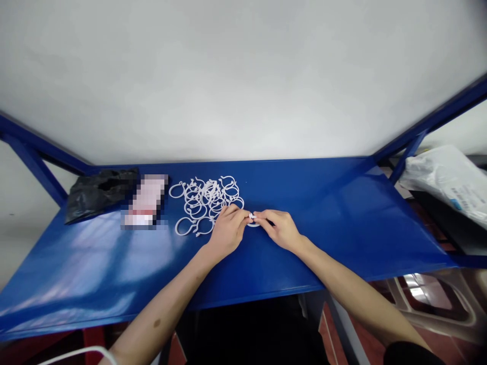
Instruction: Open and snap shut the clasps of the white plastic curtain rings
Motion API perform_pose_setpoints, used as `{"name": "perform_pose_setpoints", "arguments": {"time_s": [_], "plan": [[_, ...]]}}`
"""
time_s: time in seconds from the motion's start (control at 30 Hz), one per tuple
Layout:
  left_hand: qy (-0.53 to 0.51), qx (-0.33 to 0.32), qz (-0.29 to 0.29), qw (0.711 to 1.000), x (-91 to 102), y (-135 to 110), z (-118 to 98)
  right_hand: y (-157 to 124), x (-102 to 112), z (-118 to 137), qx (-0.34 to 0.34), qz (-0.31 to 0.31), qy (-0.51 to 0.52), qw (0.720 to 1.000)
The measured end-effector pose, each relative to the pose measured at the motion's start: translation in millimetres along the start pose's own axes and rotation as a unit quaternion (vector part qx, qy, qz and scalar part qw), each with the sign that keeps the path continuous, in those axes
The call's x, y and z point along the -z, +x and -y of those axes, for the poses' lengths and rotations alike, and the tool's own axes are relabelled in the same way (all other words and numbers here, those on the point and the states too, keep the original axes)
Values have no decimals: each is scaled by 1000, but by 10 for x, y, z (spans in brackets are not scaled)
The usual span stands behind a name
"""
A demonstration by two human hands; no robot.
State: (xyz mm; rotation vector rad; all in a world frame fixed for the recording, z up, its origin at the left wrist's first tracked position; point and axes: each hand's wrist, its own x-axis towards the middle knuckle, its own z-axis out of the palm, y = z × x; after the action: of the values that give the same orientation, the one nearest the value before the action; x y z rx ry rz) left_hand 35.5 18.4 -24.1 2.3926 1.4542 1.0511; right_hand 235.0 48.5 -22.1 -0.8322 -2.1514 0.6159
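My left hand [227, 231] grip: fingertips pinched on small white plastic ring [253, 221] | my right hand [282, 229] grip: pinched on its other side | ring between both hands, low at blue metal worktop [342, 213], beside pile of white plastic rings [205, 200] | judgement: I should pinch near the clasp ends, wrists low and steady.

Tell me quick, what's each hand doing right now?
Left hand: pinched shut on a white plastic ring.
Right hand: pinched shut on the same white plastic ring.
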Motion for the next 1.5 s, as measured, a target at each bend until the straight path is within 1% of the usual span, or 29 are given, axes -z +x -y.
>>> {"name": "perform_pose_setpoints", "arguments": {"time_s": [0.2, 0.3, 0.4, 0.47, 0.57, 0.7, 0.83, 0.9, 0.97, 1.13, 1.3, 1.4, 1.5], "plan": [[16, -24, -8, 1000, 21, -9, -12, -14, -1, 10, 65, 16, -67, 995], [31, -45, -5, 999, 29, -8, -2, -21, 17, -17, 87, 39, -121, 988], [43, -61, -7, 997, 21, 2, 7, -36, 16, -45, 96, 50, -150, 983], [53, -63, -11, 997, 15, 17, 2, -42, 1, -52, 79, 39, -149, 985], [77, -56, -11, 995, 16, 44, -16, -25, -21, -43, 41, 16, -120, 992], [111, -25, -11, 993, 52, 68, -20, 35, 13, -28, -15, -25, -65, 997], [147, 24, -20, 989, 100, 71, 32, 85, 108, -84, -88, -68, -61, 992], [165, 43, -22, 985, 116, 69, 70, 97, 148, -139, -121, -77, -70, 987], [177, 54, -11, 983, 123, 63, 104, 101, 171, -194, -143, -77, -74, 984], [197, 44, 22, 979, 113, 38, 164, 101, 168, -234, -166, -80, -50, 982], [190, 14, 5, 982, 109, 23, 205, 124, 193, -215, -166, -84, -50, 981], [166, 22, -16, 986, 125, 22, 212, 136, 291, -311, -171, -99, -69, 978], [157, 26, -32, 987, 155, 29, 201, 113, 458, -504, -198, -126, -103, 967]]}}
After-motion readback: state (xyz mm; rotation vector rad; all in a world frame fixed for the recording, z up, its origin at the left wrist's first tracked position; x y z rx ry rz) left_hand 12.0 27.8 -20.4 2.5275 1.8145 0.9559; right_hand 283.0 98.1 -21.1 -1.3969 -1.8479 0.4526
